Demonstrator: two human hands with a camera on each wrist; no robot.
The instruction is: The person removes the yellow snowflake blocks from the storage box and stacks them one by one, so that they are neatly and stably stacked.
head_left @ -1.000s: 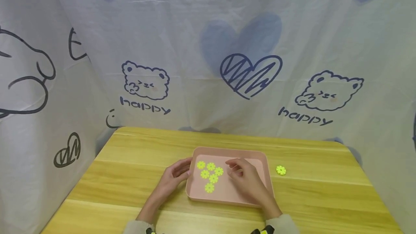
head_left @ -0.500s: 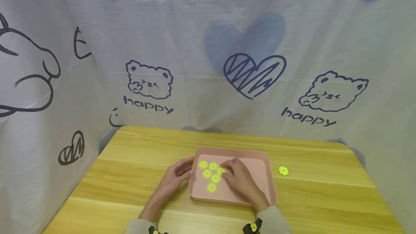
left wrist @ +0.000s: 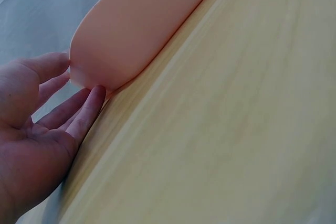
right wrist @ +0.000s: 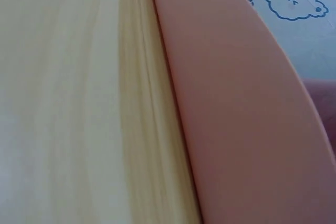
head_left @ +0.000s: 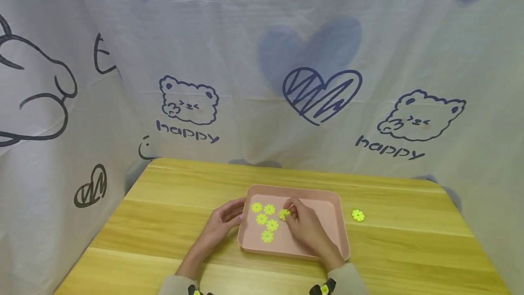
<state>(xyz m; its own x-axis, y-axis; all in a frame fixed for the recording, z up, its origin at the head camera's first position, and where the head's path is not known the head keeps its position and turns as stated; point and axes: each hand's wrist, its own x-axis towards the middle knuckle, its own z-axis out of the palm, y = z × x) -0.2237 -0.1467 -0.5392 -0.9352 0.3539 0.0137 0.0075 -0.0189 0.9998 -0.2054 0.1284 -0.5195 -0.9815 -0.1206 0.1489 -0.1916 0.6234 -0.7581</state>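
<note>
A pink rectangular tray (head_left: 292,255) lies on the table. My left hand (head_left: 219,224) rests with its fingertips against the tray's left side; in the left wrist view, the fingers (left wrist: 94,103) touch the outer wall at a corner. Over the inside of the tray, my right hand (head_left: 307,226) pinches a yellow notched interlocking disc (head_left: 284,214) between thumb and fingers. Several like discs (head_left: 272,225) lie flat in the tray's left half. In the right wrist view the tray wall (right wrist: 241,103) hides nearly all of the right hand.
One more yellow disc (head_left: 358,215) lies on the wooden table (head_left: 409,249), right of the tray. Behind and left of the table hangs a pale curtain (head_left: 245,58) printed with hearts and bears.
My right hand has moved left to the rightmost disc in the tray, pinched it and drawn it slightly right, away from the others. The left hand has stayed at the tray's side.
</note>
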